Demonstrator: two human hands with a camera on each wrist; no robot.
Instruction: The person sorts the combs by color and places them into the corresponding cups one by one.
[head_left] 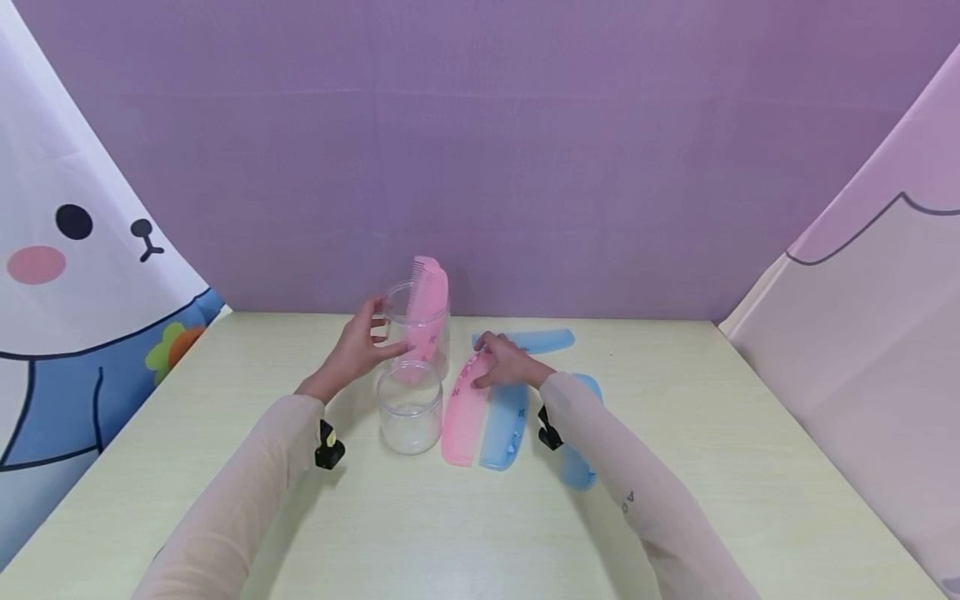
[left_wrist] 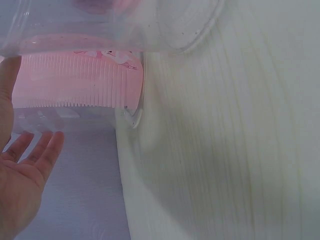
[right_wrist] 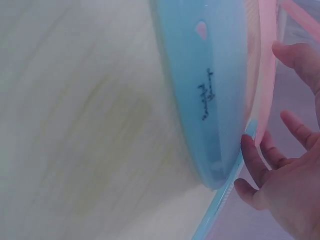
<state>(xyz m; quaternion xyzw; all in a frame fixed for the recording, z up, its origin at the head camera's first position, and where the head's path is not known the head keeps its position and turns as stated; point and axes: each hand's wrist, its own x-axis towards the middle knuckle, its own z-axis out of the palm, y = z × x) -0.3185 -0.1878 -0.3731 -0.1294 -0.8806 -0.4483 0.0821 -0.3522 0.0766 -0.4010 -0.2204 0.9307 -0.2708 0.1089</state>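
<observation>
A pink comb [head_left: 430,292] stands upright, teeth to the left, in a tall clear jar [head_left: 442,342]. My left hand [head_left: 360,346] holds that jar from the left, thumb in front and fingers behind; the left wrist view shows the comb's teeth [left_wrist: 75,85] through the wall. A second clear jar [head_left: 410,417] stands in front. To the right, a second pink comb [head_left: 465,417] lies beside a blue comb [head_left: 504,429]. My right hand [head_left: 504,362] grips this pink comb near its far end. In the right wrist view, thumb and fingertips touch its pink edge [right_wrist: 267,75].
Another blue comb [head_left: 547,340] lies behind the right hand. A further blue comb [head_left: 577,467] is partly hidden under the right forearm. The pale wooden table [head_left: 405,533] ends at a purple backdrop [head_left: 525,167], with printed cloth at both sides.
</observation>
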